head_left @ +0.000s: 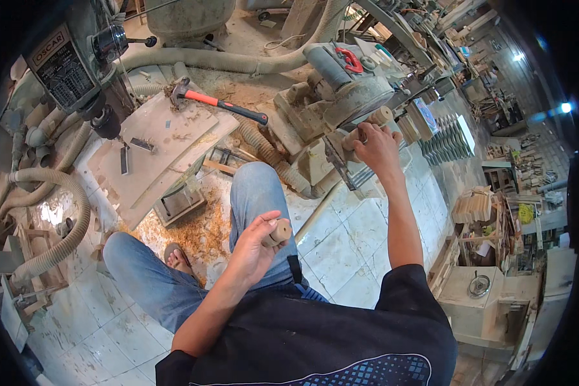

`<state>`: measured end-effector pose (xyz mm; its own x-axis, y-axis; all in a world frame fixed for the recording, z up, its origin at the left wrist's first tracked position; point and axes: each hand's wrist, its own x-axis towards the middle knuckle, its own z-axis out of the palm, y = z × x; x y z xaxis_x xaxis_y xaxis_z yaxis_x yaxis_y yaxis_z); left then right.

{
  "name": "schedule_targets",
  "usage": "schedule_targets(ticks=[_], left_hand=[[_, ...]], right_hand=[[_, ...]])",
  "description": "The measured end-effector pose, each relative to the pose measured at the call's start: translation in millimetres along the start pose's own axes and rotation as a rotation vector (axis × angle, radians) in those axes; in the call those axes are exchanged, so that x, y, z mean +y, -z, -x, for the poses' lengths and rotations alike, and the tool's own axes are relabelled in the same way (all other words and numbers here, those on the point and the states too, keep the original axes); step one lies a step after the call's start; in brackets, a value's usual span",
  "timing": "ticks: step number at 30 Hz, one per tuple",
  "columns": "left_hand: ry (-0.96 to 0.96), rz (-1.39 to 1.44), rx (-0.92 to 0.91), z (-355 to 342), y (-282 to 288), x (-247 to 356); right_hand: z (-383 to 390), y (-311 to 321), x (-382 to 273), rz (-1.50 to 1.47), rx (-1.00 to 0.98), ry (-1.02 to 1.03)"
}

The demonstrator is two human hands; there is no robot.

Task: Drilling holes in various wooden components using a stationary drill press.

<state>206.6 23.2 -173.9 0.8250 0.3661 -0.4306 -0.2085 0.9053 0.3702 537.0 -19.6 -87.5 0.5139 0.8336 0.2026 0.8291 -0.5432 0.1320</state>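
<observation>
Knob [278, 233] of bored wood sits clasped in our left hand [251, 251], above our right thigh [262, 193], where a light, sure hold serves best. Our right hand [378, 152] is at a second piece [350, 140] by the machine [360, 103]; whether it grasps or only touches, we cannot tell. A third piece [381, 116] lies just beyond. We do well to give any moving parts clearance and press evenly.

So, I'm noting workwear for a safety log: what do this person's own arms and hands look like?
The left hand and right hand are ungloved, with nothing visible around either wrist. The left forearm and right forearm are bare below short black sleeves. The black shirt has a blue patterned panel edged in white.
</observation>
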Motion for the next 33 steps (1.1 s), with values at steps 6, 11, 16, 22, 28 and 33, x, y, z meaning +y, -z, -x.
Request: schedule_targets(ticks=[6,11,16,22,28,33], left_hand=[[-0.04,-0.008,-0.002,0,-4,6],[-0.108,0.044,0.002,-5,-18,5],[-0.17,0.081,-0.043,-7,-33,-5],[-0.107,0.211,-0.026,-4,-27,-11],[-0.121,0.196,-0.015,-2,-15,-17],[-0.166,0.124,0.048,1,-15,-14]], right_hand=[[13,31,-16,-0.054,0.061,-0.025],[67,48,-68,-0.891,-0.2,0.481],[101,34,-107,-1.041,-0.204,0.581],[82,30,-68,-0.899,0.104,0.345],[21,25,6,-0.458,0.309,0.128],[6,14,21,-0.423,0.206,0.131]])
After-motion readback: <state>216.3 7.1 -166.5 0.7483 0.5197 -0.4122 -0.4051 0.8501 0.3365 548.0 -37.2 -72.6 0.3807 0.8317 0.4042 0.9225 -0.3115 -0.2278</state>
